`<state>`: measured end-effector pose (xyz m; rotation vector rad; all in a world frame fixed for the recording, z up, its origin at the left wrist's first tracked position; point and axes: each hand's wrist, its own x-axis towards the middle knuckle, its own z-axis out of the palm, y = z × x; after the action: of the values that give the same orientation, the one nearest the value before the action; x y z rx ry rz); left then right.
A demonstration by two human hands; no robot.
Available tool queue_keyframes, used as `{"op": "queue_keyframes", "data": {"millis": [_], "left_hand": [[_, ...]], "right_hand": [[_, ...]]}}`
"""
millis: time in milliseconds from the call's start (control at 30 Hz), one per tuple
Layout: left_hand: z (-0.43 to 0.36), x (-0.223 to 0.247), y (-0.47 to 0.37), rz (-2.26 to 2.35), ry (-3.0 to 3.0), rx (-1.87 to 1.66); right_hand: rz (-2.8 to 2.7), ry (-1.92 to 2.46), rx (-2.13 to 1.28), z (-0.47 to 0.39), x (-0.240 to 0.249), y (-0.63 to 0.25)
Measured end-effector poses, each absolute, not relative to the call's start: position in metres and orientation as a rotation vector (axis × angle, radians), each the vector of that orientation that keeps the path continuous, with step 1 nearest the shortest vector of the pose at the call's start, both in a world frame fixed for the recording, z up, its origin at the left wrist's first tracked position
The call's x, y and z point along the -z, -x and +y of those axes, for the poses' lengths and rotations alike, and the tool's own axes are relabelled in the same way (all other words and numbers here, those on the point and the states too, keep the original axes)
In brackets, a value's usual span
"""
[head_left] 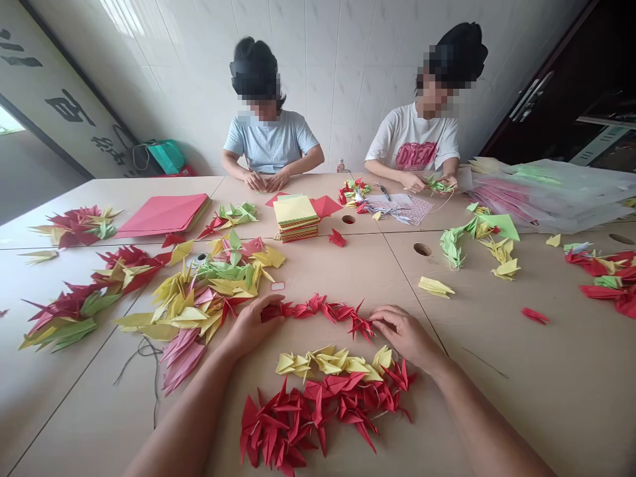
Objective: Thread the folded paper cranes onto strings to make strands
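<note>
Head view: I log the left hand (254,322) curled over the left end of a strung row of red paper cranes (328,310), the right hand (406,333) pinching its right end. The row lies on the table (571,384) between both hands, just beyond a yellow crane strand (334,362); a red crane heap (281,425) sits nearest me.

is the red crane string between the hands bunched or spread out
Spread out: the red crane string lies in a shallow arc from the left hand to the right hand.
</note>
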<state>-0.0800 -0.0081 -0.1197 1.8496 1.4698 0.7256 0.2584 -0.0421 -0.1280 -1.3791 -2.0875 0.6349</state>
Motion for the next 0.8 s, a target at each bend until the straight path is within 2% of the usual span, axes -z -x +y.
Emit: {"op": "queue_keyframes", "data": {"millis": [167,567,800], "left_hand": [[-0.008,0.12,0.081,1.462,-1.827,-0.744],[-0.008,0.118,0.081,1.483,-1.886,-0.718],[-0.009,0.114,0.079,1.446,-1.818,-0.715]], "right_hand": [[-2.039,1.445,-0.634,-0.044,0.127,-0.266],[-1.95,1.507,-0.36,-0.039,0.134,-0.281],[-2.076,1.356,-0.214,-0.047,0.124,-0.263]]}}
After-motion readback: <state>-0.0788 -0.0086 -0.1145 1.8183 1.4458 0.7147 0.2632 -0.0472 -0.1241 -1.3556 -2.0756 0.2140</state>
